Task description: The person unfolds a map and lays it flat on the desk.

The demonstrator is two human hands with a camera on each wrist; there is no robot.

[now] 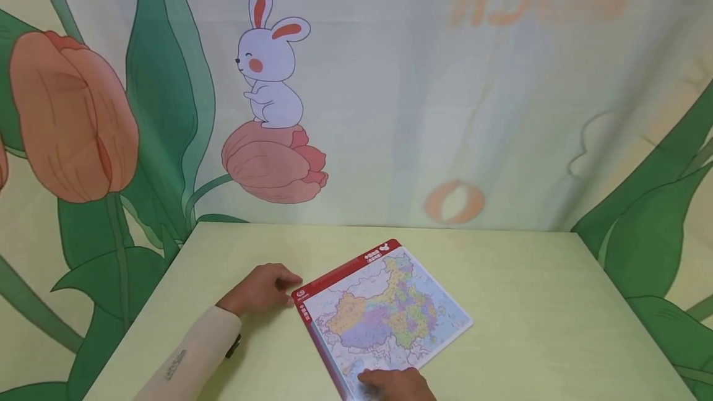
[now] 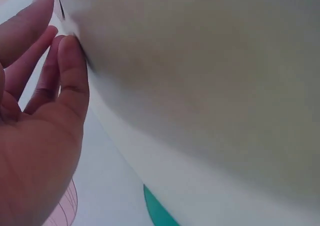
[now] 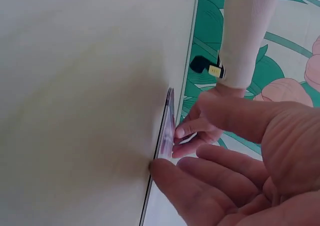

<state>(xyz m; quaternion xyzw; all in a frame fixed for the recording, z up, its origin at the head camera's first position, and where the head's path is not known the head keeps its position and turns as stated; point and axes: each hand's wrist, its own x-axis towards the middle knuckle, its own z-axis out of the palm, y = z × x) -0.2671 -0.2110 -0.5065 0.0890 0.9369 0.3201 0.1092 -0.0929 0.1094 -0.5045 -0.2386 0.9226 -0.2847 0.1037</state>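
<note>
A square map board (image 1: 384, 317) with a red border lies on the pale yellow table in the head view. It shows a coloured map of China and is turned diagonally. At its left corner my left hand (image 1: 262, 289) touches the edge with thumb and fingers, lightly bent. My right hand (image 1: 398, 383) is at the near edge, a fingertip over the map's lower part. In the right wrist view the right hand (image 3: 250, 171) has its fingers spread, one fingertip against the board's thin edge (image 3: 161, 131). In the left wrist view the left hand (image 2: 45, 116) has fingertips at a thin edge.
The pale yellow table (image 1: 557, 314) stretches to both sides of the board. Behind it hangs a cloth backdrop (image 1: 379, 110) printed with tulips and a rabbit. A dark strap device (image 3: 207, 67) is on the left wrist, beside a light sleeve (image 3: 247, 36).
</note>
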